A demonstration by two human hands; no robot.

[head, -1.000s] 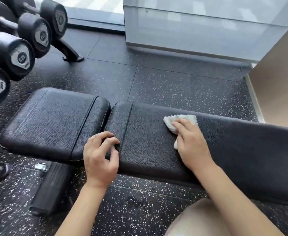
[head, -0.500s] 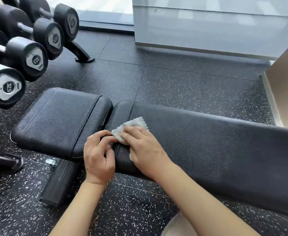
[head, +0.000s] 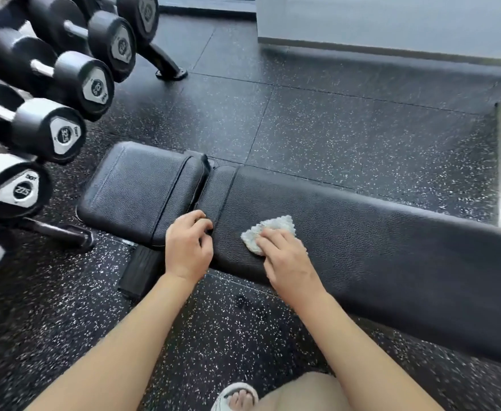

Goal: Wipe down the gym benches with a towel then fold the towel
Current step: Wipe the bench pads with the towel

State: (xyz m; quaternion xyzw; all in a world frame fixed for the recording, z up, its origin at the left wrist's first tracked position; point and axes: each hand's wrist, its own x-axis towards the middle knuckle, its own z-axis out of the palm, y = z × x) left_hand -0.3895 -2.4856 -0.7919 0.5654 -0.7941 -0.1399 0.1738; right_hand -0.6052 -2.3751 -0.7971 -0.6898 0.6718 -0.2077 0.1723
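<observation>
Now, in the head view, the right hand (head: 287,259) presses a small pale towel (head: 268,232) flat on the long pad of the black bench (head: 391,247), fingers laid over it rather than gripping. Half a second ago the towel sat at the seam beside the seat pad (head: 142,191); it has slid back rightward, so the wiping stroke is probably reversing and folding remains undone. The left hand (head: 188,247) still rests at the gap between pads, fingers curled on the pad edge; whether it grips anything cannot be told. Dumbbells (head: 50,132) are cropped at left, the bench's right end runs off-frame, and much of the towel hides under the palm.
</observation>
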